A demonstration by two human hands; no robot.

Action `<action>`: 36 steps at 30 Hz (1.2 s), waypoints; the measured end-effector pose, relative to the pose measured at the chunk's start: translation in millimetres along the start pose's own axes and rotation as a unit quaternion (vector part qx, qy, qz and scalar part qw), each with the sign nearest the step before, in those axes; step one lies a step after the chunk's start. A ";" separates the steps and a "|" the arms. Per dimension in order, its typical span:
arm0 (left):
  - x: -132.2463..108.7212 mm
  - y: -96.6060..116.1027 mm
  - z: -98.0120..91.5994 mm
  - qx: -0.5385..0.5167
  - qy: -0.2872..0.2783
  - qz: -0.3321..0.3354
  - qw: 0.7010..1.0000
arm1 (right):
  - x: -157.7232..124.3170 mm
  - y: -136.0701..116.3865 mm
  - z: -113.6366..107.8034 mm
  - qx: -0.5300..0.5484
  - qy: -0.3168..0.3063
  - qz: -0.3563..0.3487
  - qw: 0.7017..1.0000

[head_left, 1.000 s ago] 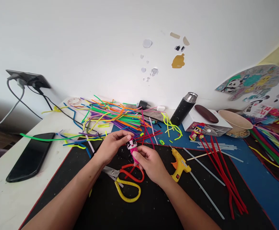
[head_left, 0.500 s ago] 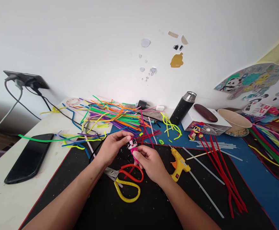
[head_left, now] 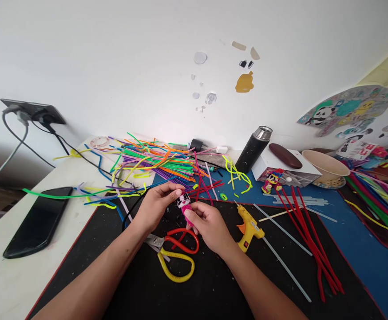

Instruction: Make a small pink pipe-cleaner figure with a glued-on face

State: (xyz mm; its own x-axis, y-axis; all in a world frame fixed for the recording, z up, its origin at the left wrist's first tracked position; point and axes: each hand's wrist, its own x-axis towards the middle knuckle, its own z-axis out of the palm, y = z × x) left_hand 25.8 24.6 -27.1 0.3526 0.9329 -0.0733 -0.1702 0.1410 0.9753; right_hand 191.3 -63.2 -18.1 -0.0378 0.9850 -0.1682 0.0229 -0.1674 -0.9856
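Note:
Between my two hands is a small pink doll (head_left: 184,209) with a black-and-white head, held above the black mat (head_left: 214,284). My left hand (head_left: 160,202) pinches the doll's head at its top left with thumb and fingers. Around the pink body, my right hand (head_left: 207,222) is closed, thumb on the front. Part of the body is hidden by those fingers. Just below lie scissors (head_left: 177,266) with one red and one yellow handle. A yellow glue gun (head_left: 249,226) rests right of my right hand.
Colourful pipe cleaners (head_left: 160,160) are heaped at the back. Red pipe cleaners (head_left: 314,249) and clear glue sticks (head_left: 287,269) lie right. A black phone (head_left: 39,222) is left; a black thermos (head_left: 254,149) stands near a white box (head_left: 280,166), with a similar finished doll (head_left: 272,181) before it.
Almost nothing differs; both hands keep the same hold on the doll. The whole view has shifted very slightly.

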 end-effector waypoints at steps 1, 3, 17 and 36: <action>-0.1 -0.1 -0.3 0.000 0.000 0.000 1.000 | 0.1 0.2 -0.1 0.000 0.000 0.000 1.000; -0.4 -0.5 -0.6 -0.001 0.001 0.000 1.000 | 0.3 0.3 -0.2 -0.001 0.001 -0.001 1.000; 0.1 -3.0 0.0 0.008 0.009 0.008 1.000 | 1.2 0.5 -0.4 0.003 0.003 0.002 1.000; 1.0 -6.9 -1.1 0.013 0.002 0.004 1.000 | 1.5 1.5 -1.5 0.010 -0.003 0.005 1.000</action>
State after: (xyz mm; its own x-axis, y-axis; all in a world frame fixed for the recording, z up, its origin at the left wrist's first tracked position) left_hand 26.3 24.9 -34.1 0.3468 0.9356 -0.0668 -0.1485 0.1251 0.9810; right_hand 192.8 -61.9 -19.8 -0.0437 0.9830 -0.1784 0.0033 -0.1784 -0.9839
